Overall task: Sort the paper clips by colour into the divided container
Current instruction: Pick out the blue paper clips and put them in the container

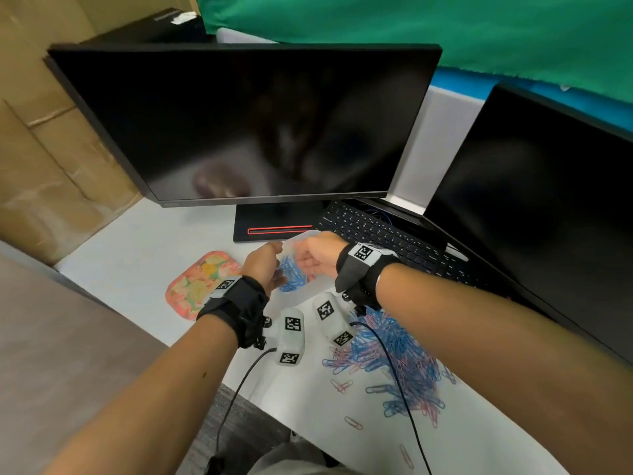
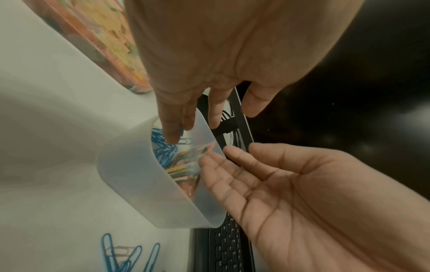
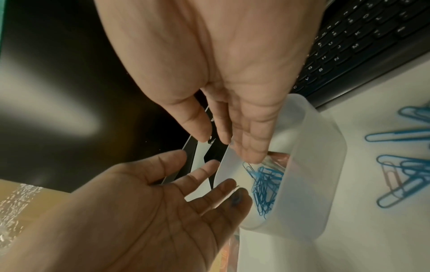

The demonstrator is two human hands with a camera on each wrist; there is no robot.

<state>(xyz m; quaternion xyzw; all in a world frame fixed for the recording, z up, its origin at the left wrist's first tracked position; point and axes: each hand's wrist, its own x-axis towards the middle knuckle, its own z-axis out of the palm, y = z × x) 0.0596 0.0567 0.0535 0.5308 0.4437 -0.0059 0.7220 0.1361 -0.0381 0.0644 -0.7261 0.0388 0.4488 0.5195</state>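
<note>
A translucent white divided container (image 2: 139, 174) stands on the white desk in front of the monitor base. One compartment holds a heap of blue paper clips (image 3: 263, 184); pinkish contents (image 3: 277, 159) show beyond the divider. My left hand (image 1: 265, 265) and right hand (image 1: 310, 260) hover over the container (image 1: 306, 235), palms facing each other. Both have straight fingers and hold nothing. The left hand's fingertips (image 2: 172, 139) reach over the blue compartment beside a loose blue clip (image 2: 186, 141). A mixed pile of blue and pink clips (image 1: 394, 358) lies nearer me on the desk.
A pink floral tray (image 1: 195, 286) lies left of the container. A black keyboard (image 1: 376, 234) sits to its right, and two dark monitors (image 1: 239, 125) (image 1: 531, 200) stand behind. Cardboard boxes (image 1: 41, 166) line the left side. Stray clips (image 1: 352, 423) lie near the desk's front edge.
</note>
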